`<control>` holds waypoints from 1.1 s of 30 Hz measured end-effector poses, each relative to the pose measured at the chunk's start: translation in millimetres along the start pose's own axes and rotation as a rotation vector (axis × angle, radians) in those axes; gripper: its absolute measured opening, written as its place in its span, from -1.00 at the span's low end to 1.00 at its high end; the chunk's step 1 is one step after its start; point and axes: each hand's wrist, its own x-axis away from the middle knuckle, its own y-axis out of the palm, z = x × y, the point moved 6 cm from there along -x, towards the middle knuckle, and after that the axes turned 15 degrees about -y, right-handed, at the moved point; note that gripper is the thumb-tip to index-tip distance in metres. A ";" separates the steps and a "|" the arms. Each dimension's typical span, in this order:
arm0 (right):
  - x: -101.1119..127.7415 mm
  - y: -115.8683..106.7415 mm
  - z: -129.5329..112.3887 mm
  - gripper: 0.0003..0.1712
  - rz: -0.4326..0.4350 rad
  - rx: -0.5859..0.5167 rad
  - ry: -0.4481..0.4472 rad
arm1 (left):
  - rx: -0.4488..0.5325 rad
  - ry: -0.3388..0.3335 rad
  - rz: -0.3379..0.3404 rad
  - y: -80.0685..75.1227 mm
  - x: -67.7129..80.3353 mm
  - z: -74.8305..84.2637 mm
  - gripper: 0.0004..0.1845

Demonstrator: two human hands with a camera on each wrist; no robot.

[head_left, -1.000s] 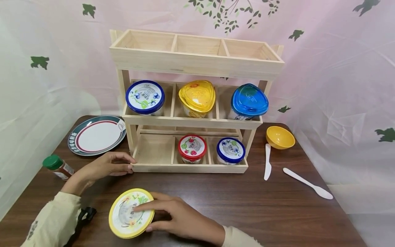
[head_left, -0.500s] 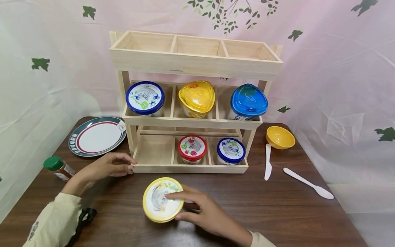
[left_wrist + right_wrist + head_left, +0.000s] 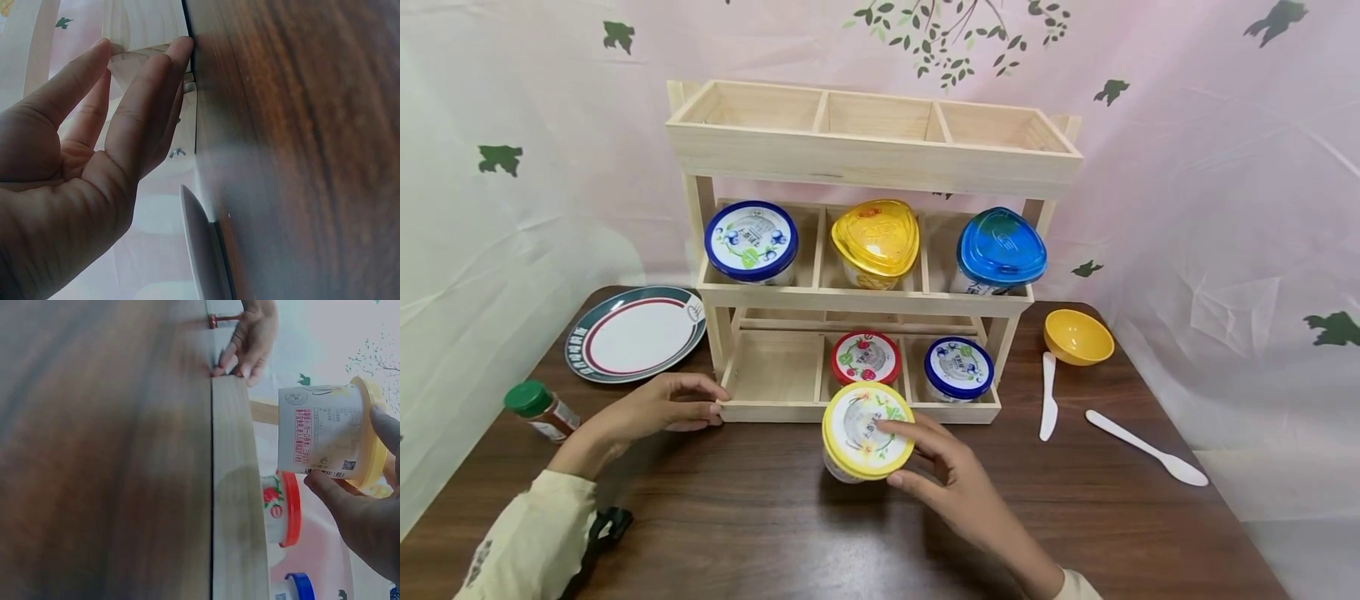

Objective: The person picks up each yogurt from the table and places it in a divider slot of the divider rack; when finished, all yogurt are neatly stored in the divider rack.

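My right hand (image 3: pixel 958 471) holds a white tub with a yellow lid (image 3: pixel 867 429) in the air before the bottom tier of a wooden rack (image 3: pixel 868 154). Printed text on the tub's side faces the right wrist camera, where the thumb (image 3: pixel 334 494) presses its wall. With thumb and fingertips, my left hand (image 3: pixel 658 408) grips the left front corner of the bottom tier. Behind the held tub, a red-lidded tub (image 3: pixel 867 354) sits in the middle bottom compartment, partly covered. A blue-lidded tub (image 3: pixel 958 368) stands in the right one; the left bottom compartment holds nothing.
The middle tier holds a blue-rimmed tub (image 3: pixel 751 242), a yellow-lidded cup (image 3: pixel 877 239) and a blue-lidded cup (image 3: pixel 1002 247). A plate (image 3: pixel 634 333) and green-capped jar (image 3: pixel 542 410) stand left. A yellow bowl (image 3: pixel 1078 337), white knife (image 3: pixel 1049 398) and white spoon (image 3: pixel 1146 447) lie right.
My right hand has carried the yellow-lidded tub rightward and up toward the rack, from the front left of the table. The left hand has stayed at the rack's corner.
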 end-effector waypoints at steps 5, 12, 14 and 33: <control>-6.8 -11.0 -3.8 -0.39 0.055 0.057 0.015 | 0.005 -0.002 -0.005 0.1 -0.4 -1.3 -0.73; -21.6 -16.8 -6.3 -0.40 0.110 0.022 0.002 | 0.020 0.057 -0.043 0.1 -0.6 -1.4 -0.71; -25.9 -18.0 -7.4 -0.41 0.126 0.035 -0.010 | 0.019 0.067 -0.050 0.2 -0.7 -1.2 -0.70; -49.1 -12.2 0.7 -0.41 0.175 0.022 -0.033 | 0.008 0.080 -0.033 0.4 0.1 -0.9 -0.72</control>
